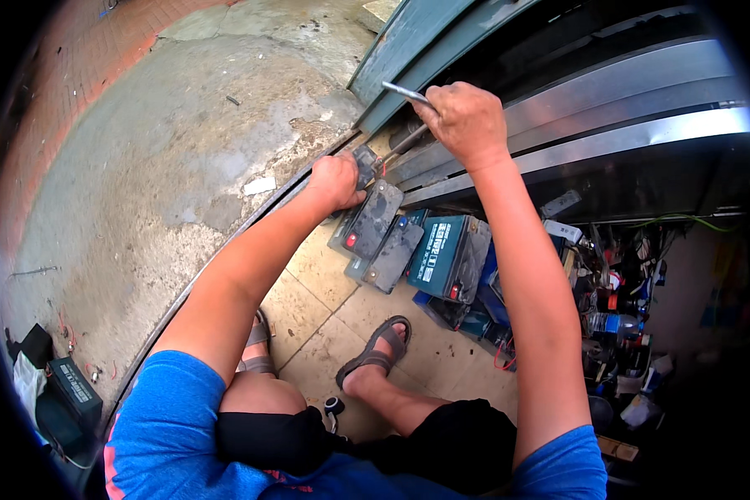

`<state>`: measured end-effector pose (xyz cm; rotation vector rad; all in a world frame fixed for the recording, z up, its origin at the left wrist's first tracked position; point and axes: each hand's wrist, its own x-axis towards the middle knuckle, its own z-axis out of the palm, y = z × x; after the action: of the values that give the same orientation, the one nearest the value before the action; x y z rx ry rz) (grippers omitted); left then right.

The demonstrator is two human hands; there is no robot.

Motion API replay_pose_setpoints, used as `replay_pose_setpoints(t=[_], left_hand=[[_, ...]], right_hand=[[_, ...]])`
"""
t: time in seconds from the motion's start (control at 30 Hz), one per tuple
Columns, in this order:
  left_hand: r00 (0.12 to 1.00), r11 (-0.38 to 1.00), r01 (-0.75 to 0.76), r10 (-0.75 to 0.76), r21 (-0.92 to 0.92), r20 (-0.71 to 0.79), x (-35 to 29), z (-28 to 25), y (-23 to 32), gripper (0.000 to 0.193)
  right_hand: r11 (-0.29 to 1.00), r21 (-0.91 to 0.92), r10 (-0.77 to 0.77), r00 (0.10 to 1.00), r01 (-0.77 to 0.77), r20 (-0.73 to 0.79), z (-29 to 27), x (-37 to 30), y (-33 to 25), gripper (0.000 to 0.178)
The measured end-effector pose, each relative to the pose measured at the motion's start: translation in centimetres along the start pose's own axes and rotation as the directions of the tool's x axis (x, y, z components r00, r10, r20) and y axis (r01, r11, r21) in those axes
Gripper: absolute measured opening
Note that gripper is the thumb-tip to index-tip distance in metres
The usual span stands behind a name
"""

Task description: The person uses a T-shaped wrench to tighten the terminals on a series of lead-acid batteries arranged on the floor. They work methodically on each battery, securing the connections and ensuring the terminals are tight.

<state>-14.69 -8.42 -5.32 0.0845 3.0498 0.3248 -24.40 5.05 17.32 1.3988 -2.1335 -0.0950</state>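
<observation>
Near the upper centre of the frame, a dark grey block (364,158) sits directly at the fingers of the left hand (336,183), which touches it from the left and below; the hand covers much of it, so I cannot tell whether the fingers grip it or only press on it. Above and to the right, the right hand (468,121) is closed in a fist around a metal tool (405,143), whose dark shaft slants down and left so that its end reaches the block's right side; whether tip and block touch is unclear. A silvery end also pokes out at the fist's upper left. What shows of the block is dull, dark and dusty-looking, with a touch of red beside its right edge. Just below it, at the frame's centre, stand a grey-topped battery (377,215) with a red terminal, a second grey-topped battery (396,257) with a blue one, and, to their right, a teal-sided battery (436,250) with white printing, all on the tiled floor (308,329).
</observation>
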Motion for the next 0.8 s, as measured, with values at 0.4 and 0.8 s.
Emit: replay_pose_setpoints(t=[0.4,0.8], left_hand=[[0.988,0.959,-0.037,-0.006,-0.279,-0.152,-0.5,-1.0,-0.7,0.077],[0.924,0.708,-0.381,0.275,-0.594,-0.265,4.6,-7.2,1.0,0.023]], right_hand=[[-0.141,0.99,0.809,0.575,-0.009,0.121,4.9,-3.8,-7.1,0.068],[-0.306,0.73,0.348,0.642,-0.612,0.683,0.8,-2.6,0.0,0.049]])
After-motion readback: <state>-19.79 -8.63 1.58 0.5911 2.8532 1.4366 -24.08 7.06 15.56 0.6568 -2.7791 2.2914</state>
